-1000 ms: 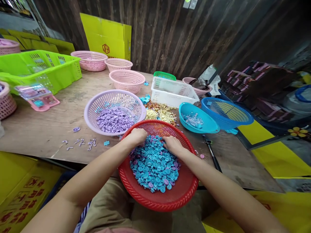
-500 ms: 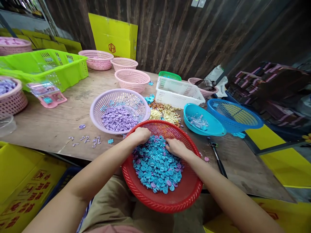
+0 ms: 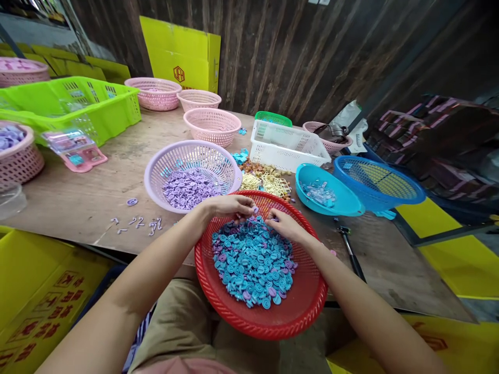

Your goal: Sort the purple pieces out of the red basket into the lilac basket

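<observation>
A red basket [image 3: 265,330] is tilted toward me at the table's front edge. Inside it lies a heap of small blue swirl-shaped plastic pieces [image 3: 249,259], with some purple ones mixed in. Above the heap's far side, my left hand [image 3: 230,206] pinches a small purple piece [image 3: 255,210] between thumb and fingertips. Close by on the right, my right hand [image 3: 286,226] is closed over the pieces. Something purple shows at its fingertips, too small to name. Behind the red basket stands a lilac basket [image 3: 156,171] holding purple swirl pieces [image 3: 189,189].
Pink baskets [image 3: 212,130], a white basket [image 3: 286,156], a turquoise bowl [image 3: 343,205] and a blue basket [image 3: 378,192] line the back. A lime-green crate [image 3: 117,114] stands left. Purple scraps [image 3: 154,224] lie on the table [image 3: 78,202]. A black-handled rod [image 3: 353,259] lies right.
My left hand has risen from the heap and moved right, showing a purple piece in its fingertips. My right hand has lifted slightly. The blue scrap left of the red basket is no longer visible.
</observation>
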Motion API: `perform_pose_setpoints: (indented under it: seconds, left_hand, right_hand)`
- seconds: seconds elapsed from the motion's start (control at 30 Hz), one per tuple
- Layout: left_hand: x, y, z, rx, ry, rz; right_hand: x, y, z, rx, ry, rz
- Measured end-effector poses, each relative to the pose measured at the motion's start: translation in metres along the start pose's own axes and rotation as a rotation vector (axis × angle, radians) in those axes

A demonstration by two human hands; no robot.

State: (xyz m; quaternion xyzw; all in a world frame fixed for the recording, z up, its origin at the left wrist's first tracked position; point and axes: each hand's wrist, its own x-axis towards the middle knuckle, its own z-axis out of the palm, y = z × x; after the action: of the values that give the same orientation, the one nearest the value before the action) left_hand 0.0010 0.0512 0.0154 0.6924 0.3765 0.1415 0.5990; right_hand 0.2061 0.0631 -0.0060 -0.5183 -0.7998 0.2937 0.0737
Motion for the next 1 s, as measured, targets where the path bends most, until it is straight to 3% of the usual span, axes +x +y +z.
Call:
perform_pose_setpoints:
  seconds: [0.2, 0.37, 0.47, 0.53, 0.67, 0.77, 0.9, 1.0]
  left_hand:
    - [-0.006, 0.004, -0.005, -0.265, 0.02, 0.07]
    - [-0.004, 0.005, -0.004, -0.258, 0.081, -0.006]
    - [0.002, 0.0, -0.001, -0.071, 0.056, -0.075]
    - [0.007, -0.006, 0.001, 0.165, 0.029, -0.116]
    - [0.018, -0.014, 0.008, 0.707, 0.141, -0.208]
    - [0.022, -0.013, 0.016, 0.941, 0.177, -0.267]
    - [0.025, -0.013, 0.024, 1.045, 0.153, -0.332]
    - [0.028, -0.015, 0.028, 1.072, 0.121, -0.342]
  right_hand:
    - [-0.001, -0.005, -0.002, 0.204, -0.104, 0.19]
    - [0.0, 0.0, 0.003, -0.111, -0.114, 0.061]
    - [-0.003, 0.003, 0.007, -0.346, -0.159, 0.006]
    - [-0.005, 0.003, 0.009, -0.446, -0.186, -0.024]
    - [-0.008, 0.003, 0.011, -0.562, -0.217, -0.132]
    - [-0.008, 0.003, 0.013, -0.608, -0.237, -0.15]
    - [-0.006, 0.002, 0.013, -0.508, -0.199, -0.104]
    - [-0.002, 0.0, 0.007, -0.148, -0.167, -0.017]
